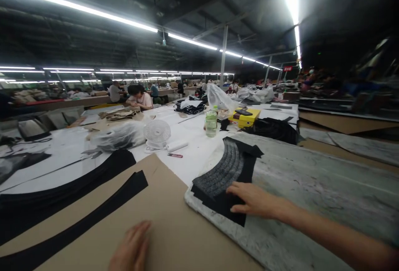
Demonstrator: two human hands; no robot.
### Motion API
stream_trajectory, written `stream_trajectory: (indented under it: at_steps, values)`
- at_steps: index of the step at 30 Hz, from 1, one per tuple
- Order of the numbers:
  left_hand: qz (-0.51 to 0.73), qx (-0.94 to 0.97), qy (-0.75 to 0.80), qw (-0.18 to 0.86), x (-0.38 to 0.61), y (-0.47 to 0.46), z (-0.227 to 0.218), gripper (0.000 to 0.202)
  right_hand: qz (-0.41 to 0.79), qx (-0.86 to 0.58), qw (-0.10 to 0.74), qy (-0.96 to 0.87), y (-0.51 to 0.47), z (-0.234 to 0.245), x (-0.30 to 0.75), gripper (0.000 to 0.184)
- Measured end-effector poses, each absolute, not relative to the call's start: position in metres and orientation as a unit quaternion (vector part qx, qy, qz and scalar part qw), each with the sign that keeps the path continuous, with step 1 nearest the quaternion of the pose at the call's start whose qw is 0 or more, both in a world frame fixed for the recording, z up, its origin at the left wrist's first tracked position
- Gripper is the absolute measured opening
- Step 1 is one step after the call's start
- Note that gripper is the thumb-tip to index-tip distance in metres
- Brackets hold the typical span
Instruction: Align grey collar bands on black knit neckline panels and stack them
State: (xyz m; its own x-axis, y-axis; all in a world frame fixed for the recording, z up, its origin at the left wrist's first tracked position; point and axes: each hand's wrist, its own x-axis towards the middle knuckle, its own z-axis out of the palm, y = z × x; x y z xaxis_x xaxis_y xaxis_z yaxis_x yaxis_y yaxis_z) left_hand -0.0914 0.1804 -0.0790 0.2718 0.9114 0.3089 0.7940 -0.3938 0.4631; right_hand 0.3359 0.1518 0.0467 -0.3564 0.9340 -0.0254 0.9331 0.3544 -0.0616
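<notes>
My right hand (pixel 254 200) rests its fingertips on a fanned stack of black curved fabric pieces (pixel 238 175); thumb and fingers are apart. Greyish speckled bands show across the overlapping pieces, which lie on a worn grey-green board (pixel 299 188). Over a brown cardboard sheet (pixel 174 217), at the bottom edge of the view, is my left hand (pixel 132 244), slightly blurred, with its fingers stretched out and nothing seen in it. Left of that hand, a long curved black strip (pixel 77 217) lies on the cardboard. A thicker pile of similar black strips (pixel 75 188) sits beyond it.
Past the cardboard are red-handled thread snips (pixel 175 155), a small white fan (pixel 157 131) and a plastic bag (pixel 120 134). A bottle of pale green liquid (pixel 211 123) stands near a yellow box (pixel 245 117) with a phone (pixel 243 112) on it. A co-worker (pixel 140 98) sits farther back.
</notes>
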Motion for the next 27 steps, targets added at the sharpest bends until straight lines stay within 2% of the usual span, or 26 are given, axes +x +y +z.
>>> stream_trajectory:
  at_steps: [2,4,9,15,19,23,25,27]
  values:
    - [0.26,0.836,0.457,0.157,-0.03,0.174,-0.062,0.042,0.025,-0.558,0.006,-0.829,0.14,0.037,0.329,0.036]
    - [0.249,0.86,0.408,0.177,0.021,0.171,-0.046,0.046,0.012,-0.552,0.005,-0.834,0.137,0.031,0.324,0.027]
    - [0.209,0.871,0.417,0.155,0.091,0.183,-0.035,0.056,-0.013,-0.533,-0.004,-0.846,0.147,0.022,0.322,0.008]
    - [0.187,0.863,0.448,0.139,0.102,0.192,-0.049,0.054,-0.008,-0.524,0.029,-0.851,0.156,0.007,0.319,0.025]
    - [0.19,0.853,0.468,0.129,0.102,0.189,-0.05,0.051,0.046,-0.531,0.087,-0.841,0.164,0.01,0.33,0.015]
    - [0.199,0.846,0.48,0.121,0.108,0.186,-0.047,0.05,0.121,-0.568,0.188,-0.792,0.17,0.025,0.365,0.006]
    - [0.206,0.845,0.479,0.119,0.113,0.184,-0.045,0.05,0.16,-0.6,0.25,-0.743,0.169,0.033,0.395,0.007]
    - [0.206,0.844,0.484,0.109,0.118,0.182,-0.045,0.049,0.189,-0.631,0.317,-0.682,0.165,0.042,0.435,0.016]
